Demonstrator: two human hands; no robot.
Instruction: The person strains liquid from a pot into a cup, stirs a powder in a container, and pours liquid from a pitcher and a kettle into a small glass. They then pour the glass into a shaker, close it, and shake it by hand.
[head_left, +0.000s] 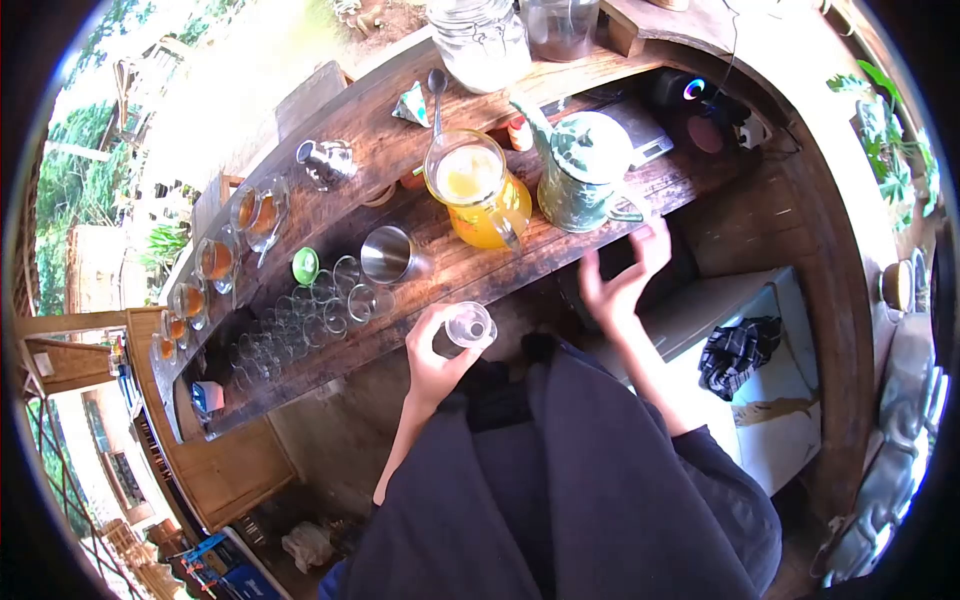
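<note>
A small clear glass (468, 325) is held between the thumb and fingers of my left hand (432, 355), in front of the wooden counter's edge. My right hand (628, 275) is raised with thumb and fingers apart, holding nothing, just below the handle of a green speckled kettle (578, 185). Left of the kettle stands a glass pitcher (490, 205) of orange liquid. A metal cup (387, 254) is on the counter, farther left, near several empty glasses (310, 315).
Glasses of amber drink (215, 260) line the counter's outer ledge. A metal shaker (326, 162), a spoon (437, 95) and a large glass jar (480, 45) stand along the back. A white chest with dark cloth (740, 355) is at the lower right.
</note>
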